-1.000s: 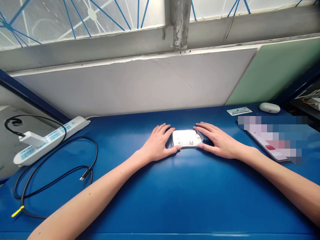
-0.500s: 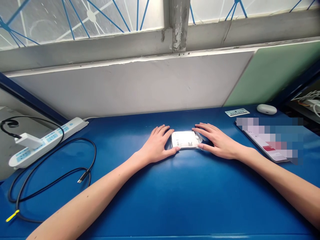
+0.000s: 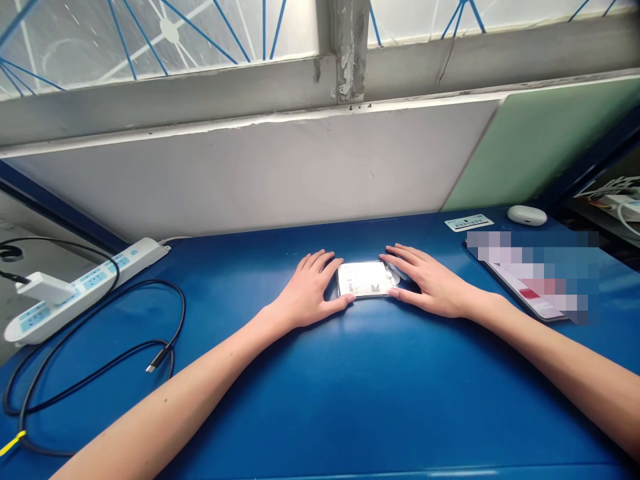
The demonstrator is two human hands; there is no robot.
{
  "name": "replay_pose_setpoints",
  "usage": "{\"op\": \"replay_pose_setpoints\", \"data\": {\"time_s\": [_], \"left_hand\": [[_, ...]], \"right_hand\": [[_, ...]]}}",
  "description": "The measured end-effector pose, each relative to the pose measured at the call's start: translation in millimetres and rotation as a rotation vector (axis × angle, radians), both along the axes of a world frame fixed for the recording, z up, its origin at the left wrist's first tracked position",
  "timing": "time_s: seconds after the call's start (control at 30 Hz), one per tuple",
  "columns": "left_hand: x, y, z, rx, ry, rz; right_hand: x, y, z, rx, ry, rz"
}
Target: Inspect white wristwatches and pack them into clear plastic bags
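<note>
A small flat white packet in clear plastic wrap [image 3: 367, 277] lies on the blue table [image 3: 320, 387], with dark print on its upper face that is too small to read. At its left end is my left hand [image 3: 314, 290], fingers spread, with the thumb tip touching the near corner and the index fingertip by the far corner. My right hand [image 3: 427, 280] flanks the other end in the same way, thumb and index finger at the crinkled clear wrap. Both palms rest low by the tabletop, and neither hand closes around the packet.
On the left lie a white power strip [image 3: 100, 280] with a plugged-in white charger [image 3: 47, 290] and a looped black cable [image 3: 183, 313]. At the right are a partly blurred tablet-like device [image 3: 520, 283], a printed card [image 3: 469, 223] and a white rounded case [image 3: 527, 215]. A pale panel [image 3: 250, 180] stands behind.
The whole view has shifted slightly, so things appear a little further left. My hands and the packet keep the same placement relative to each other.
</note>
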State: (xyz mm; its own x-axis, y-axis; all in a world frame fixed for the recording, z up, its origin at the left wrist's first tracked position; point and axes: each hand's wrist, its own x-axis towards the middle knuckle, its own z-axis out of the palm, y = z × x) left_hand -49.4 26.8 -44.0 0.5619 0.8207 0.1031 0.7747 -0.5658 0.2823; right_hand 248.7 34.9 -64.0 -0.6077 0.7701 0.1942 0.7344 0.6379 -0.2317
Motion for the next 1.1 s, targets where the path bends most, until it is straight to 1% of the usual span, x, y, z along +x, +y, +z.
{"op": "replay_pose_setpoints", "data": {"time_s": [0.5, 0.7, 0.93, 1.1], "left_hand": [[0.3, -0.5, -0.2, 0.023, -0.016, 0.008], [0.6, -0.4, -0.3, 0.022, -0.004, 0.002], [-0.3, 0.0, -1.5, 0.023, -0.044, -0.004], [-0.6, 0.7, -2.0, 0.021, -0.024, -0.002]], "right_hand": [[1.7, 0.8, -2.2, 0.001, 0.034, -0.004], [1.4, 0.8, -1.6, -0.015, 0.006, -0.008], [1.5, 1.0, -1.6, 0.001, 0.015, -0.005], [2.4, 2.1, -2.8, 0.012, 0.012, 0.007]]}}
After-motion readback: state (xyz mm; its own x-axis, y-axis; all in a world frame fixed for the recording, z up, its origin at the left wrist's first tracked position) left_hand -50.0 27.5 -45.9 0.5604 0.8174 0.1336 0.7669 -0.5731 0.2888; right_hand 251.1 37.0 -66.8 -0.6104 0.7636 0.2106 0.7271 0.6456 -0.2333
